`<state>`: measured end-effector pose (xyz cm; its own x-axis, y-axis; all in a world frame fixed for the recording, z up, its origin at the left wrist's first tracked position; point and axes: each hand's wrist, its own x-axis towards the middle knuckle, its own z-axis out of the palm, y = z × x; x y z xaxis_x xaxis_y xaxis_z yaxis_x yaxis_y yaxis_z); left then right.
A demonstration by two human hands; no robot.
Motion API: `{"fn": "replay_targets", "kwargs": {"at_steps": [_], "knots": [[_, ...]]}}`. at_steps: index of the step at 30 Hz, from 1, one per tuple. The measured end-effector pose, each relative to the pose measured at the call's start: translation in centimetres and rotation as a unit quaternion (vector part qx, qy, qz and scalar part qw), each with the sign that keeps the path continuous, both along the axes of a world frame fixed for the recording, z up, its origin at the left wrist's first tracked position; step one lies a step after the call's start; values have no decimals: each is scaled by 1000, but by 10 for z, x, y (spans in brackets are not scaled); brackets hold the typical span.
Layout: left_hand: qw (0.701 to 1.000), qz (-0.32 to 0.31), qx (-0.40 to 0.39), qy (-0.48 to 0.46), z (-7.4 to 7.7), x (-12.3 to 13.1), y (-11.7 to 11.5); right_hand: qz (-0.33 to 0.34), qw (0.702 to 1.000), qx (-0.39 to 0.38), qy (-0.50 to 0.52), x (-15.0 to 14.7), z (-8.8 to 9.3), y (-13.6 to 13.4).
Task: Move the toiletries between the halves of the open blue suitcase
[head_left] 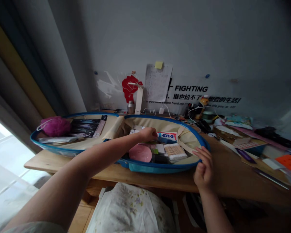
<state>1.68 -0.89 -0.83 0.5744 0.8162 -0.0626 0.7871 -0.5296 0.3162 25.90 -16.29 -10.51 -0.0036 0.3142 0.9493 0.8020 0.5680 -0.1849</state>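
Observation:
An open travel case (pixel 157 167) with a blue rim and beige lining lies on the wooden desk, in two compartments. My left hand (pixel 147 134) reaches into the right compartment and grips the end of a toothpaste box (pixel 167 137). My right hand (pixel 203 170) rests at the case's near right rim, fingers curled beside a beige strap (pixel 188 148). Nearby lie a box of cotton swabs (pixel 175 152) and a round pink item (pixel 140 153). A pink mesh bath puff (pixel 55 126) and packaged black combs (pixel 84 127) fill the left compartment.
The wooden desk (pixel 63 165) runs under the case. Papers, cables and small items (pixel 235 139) crowd its right side. A bottle (pixel 130 107) stands behind the case against the wall. A white cloth-covered chair back (pixel 128 207) sits below the desk edge.

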Motion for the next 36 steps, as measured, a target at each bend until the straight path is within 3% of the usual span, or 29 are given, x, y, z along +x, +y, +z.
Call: {"fn": "replay_targets", "kwargs": {"at_steps": [9, 23, 36], "knots": [[998, -12, 29, 50, -9, 7, -4, -7, 1000, -10, 24, 0, -1, 1], [987, -16, 83, 138, 5, 5, -6, -1, 1000, 3, -3, 0, 1, 0], [987, -61, 95, 116, 3, 3, -6, -1, 1000, 7, -4, 1, 0, 1]]}}
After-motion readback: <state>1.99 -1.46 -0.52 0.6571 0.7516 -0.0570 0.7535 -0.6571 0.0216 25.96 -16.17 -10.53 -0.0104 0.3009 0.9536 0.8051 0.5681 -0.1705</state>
